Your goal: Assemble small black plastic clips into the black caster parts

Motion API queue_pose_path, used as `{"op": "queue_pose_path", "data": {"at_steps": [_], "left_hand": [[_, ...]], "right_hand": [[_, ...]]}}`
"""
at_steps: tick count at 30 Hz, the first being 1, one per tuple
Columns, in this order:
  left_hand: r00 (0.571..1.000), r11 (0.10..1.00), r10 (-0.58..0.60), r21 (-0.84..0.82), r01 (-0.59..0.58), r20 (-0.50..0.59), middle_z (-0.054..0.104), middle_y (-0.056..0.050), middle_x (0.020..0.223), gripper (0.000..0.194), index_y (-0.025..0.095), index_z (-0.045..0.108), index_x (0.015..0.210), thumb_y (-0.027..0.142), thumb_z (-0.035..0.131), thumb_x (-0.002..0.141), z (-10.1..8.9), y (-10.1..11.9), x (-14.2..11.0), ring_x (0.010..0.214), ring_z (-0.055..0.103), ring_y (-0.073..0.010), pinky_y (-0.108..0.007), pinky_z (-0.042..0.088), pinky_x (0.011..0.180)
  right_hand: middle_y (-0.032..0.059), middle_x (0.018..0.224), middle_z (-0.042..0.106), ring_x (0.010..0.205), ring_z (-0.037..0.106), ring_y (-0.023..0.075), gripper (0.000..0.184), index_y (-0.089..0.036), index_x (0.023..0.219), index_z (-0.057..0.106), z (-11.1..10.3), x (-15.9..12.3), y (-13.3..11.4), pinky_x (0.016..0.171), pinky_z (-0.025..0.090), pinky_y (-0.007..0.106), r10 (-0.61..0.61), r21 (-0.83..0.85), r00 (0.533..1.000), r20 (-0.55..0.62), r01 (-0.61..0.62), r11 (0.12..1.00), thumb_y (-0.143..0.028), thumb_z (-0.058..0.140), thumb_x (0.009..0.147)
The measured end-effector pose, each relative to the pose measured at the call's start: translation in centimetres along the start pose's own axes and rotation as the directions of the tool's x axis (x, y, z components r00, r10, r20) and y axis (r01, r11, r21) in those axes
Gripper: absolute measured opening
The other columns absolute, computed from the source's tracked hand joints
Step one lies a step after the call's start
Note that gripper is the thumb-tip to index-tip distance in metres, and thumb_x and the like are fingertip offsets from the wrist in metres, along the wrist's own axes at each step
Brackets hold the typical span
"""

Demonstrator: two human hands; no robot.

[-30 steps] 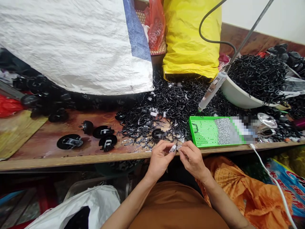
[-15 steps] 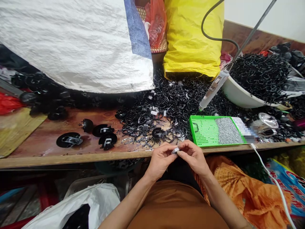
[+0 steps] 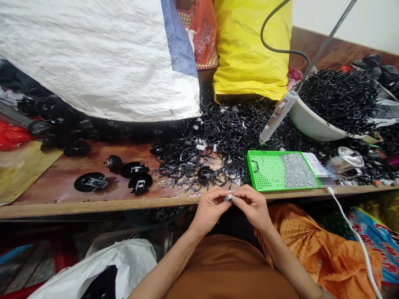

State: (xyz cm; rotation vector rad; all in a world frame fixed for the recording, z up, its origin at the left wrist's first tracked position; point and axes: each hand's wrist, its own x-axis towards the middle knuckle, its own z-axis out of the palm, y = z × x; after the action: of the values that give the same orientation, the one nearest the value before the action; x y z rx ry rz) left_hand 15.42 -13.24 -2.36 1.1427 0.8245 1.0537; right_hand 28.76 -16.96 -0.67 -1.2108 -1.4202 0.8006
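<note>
My left hand [image 3: 209, 211] and my right hand [image 3: 252, 207] meet just in front of the table's edge. Between their fingertips is a small grey-white plastic part [image 3: 228, 197], pinched from both sides. Its exact kind is too small to make out, and fingers cover much of it. Just beyond the hands, a black disc-shaped part [image 3: 205, 173] lies among loose thin black plastic pieces [image 3: 183, 166]. To the right of them sits a green perforated tray [image 3: 268, 189] with many small silvery pieces [image 3: 296, 170] heaped in its right half.
An electric screwdriver [image 3: 277, 118] hangs over the tray on a spring. Black disc assemblies [image 3: 140, 183] lie on the left. A white basin [image 3: 311, 120] holds a heap of black pieces. Behind stand a white sack [image 3: 109, 62] and a yellow sack [image 3: 252, 50]. A metal mug [image 3: 347, 160] stands at right.
Both hands stay together at the table's edge with the small part between their fingertips. The view has shifted very slightly; nothing else has visibly moved.
</note>
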Motion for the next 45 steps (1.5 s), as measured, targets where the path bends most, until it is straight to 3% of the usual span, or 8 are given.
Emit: {"op": "queue_pose_path", "data": {"at_steps": [9, 15, 21, 24, 27, 30, 36, 45], "left_hand": [[0.967, 0.939, -0.248, -0.258, 0.225, -0.058, 0.062, 0.0, 0.066, 0.016, 0.016, 0.068, 0.067, 0.011, 0.07, 0.052, 1.0, 1.2, -0.1, 0.063, 0.054, -0.0108, -0.024, 0.044, 0.064], [0.918, 0.864, -0.393, -0.364, 0.347, -0.058, 0.063, 0.0, 0.06, 0.017, 0.012, 0.063, 0.062, 0.005, 0.067, 0.047, 0.8, 2.1, 0.1, 0.056, 0.055, -0.009, -0.021, 0.044, 0.059], [0.889, 0.841, -0.458, -0.331, 0.429, -0.012, 0.061, -0.001, 0.062, 0.018, 0.011, 0.063, 0.065, 0.009, 0.068, 0.048, 1.6, 2.5, -0.4, 0.057, 0.052, -0.0087, -0.021, 0.042, 0.058], [0.902, 0.878, -0.426, -0.211, 0.43, 0.067, 0.059, -0.003, 0.069, 0.026, 0.012, 0.064, 0.078, 0.016, 0.068, 0.053, 0.9, 3.2, 0.0, 0.063, 0.052, -0.0114, -0.024, 0.043, 0.059], [0.985, 0.973, -0.153, 0.161, 0.164, -0.075, 0.056, -0.004, 0.08, 0.034, 0.016, 0.062, 0.091, 0.019, 0.065, 0.057, -0.9, 4.1, 1.7, 0.076, 0.051, -0.0161, -0.03, 0.042, 0.07], [0.987, 0.698, 0.145, 0.714, -0.052, -0.07, 0.05, -0.006, 0.096, 0.047, 0.019, 0.059, 0.099, 0.016, 0.064, 0.052, -3.1, 4.5, 4.1, 0.096, 0.043, -0.0238, -0.037, 0.036, 0.086], [0.994, 0.258, 0.005, 0.96, -0.107, 0.109, 0.048, -0.008, 0.103, 0.037, 0.02, 0.058, 0.097, 0.018, 0.059, 0.06, -4.6, 3.4, 6.4, 0.099, 0.041, -0.0263, -0.038, 0.036, 0.083], [0.988, 0.24, -0.008, 0.959, -0.15, 0.156, 0.051, -0.011, 0.107, 0.049, 0.016, 0.049, 0.112, 0.041, 0.055, 0.07, -5.1, 3.6, 6.2, 0.1, 0.042, -0.0267, -0.038, 0.033, 0.083]], "right_hand": [[0.0054, 0.083, 0.057, 0.078, 0.055, 0.0142, 0.012, -0.018, 0.084, 0.059, 0.2, -0.2, 0.1, 0.068, 0.047, 0.027, -0.105, -0.212, 0.994, 0.009, 0.104, 0.972, -0.017, 0.047, 0.082], [0.0122, 0.103, 0.054, 0.098, 0.05, 0.0201, 0.035, -0.016, 0.112, 0.046, 0.1, -0.5, 0.0, 0.082, 0.046, 0.036, -0.348, -0.473, 0.909, 0.231, 0.417, 0.776, -0.008, 0.046, 0.078], [0.0113, 0.091, 0.057, 0.087, 0.053, 0.0214, 0.024, -0.015, 0.099, 0.052, -0.2, -0.3, 0.1, 0.072, 0.048, 0.037, -0.42, -0.61, 0.884, 0.206, 0.452, 0.651, -0.012, 0.052, 0.075], [0.0102, 0.087, 0.057, 0.082, 0.054, 0.0197, 0.024, -0.015, 0.097, 0.052, -0.9, -0.1, 0.1, 0.069, 0.049, 0.034, -0.436, -0.579, 0.892, 0.117, 0.418, 0.7, -0.014, 0.055, 0.073], [0.0092, 0.086, 0.057, 0.08, 0.055, 0.0188, 0.025, -0.016, 0.095, 0.052, -1.8, 0.0, -0.1, 0.069, 0.049, 0.033, -0.404, -0.536, 0.914, 0.027, 0.354, 0.767, -0.016, 0.06, 0.071], [0.0082, 0.084, 0.057, 0.078, 0.055, 0.0186, 0.024, -0.017, 0.092, 0.053, -2.2, 0.1, -0.2, 0.066, 0.048, 0.032, -0.35, -0.495, 0.937, 0.012, 0.309, 0.812, -0.018, 0.061, 0.069], [0.0054, 0.079, 0.058, 0.07, 0.053, 0.0155, 0.021, -0.017, 0.089, 0.055, -1.8, 0.5, 0.3, 0.062, 0.045, 0.029, -0.258, -0.371, 0.966, 0.026, 0.249, 0.895, -0.021, 0.062, 0.069], [0.0035, 0.076, 0.057, 0.065, 0.052, 0.0132, 0.019, -0.017, 0.085, 0.058, -1.2, 1.1, 0.9, 0.06, 0.043, 0.026, -0.194, -0.259, 0.98, 0.041, 0.198, 0.945, -0.024, 0.063, 0.068]]}}
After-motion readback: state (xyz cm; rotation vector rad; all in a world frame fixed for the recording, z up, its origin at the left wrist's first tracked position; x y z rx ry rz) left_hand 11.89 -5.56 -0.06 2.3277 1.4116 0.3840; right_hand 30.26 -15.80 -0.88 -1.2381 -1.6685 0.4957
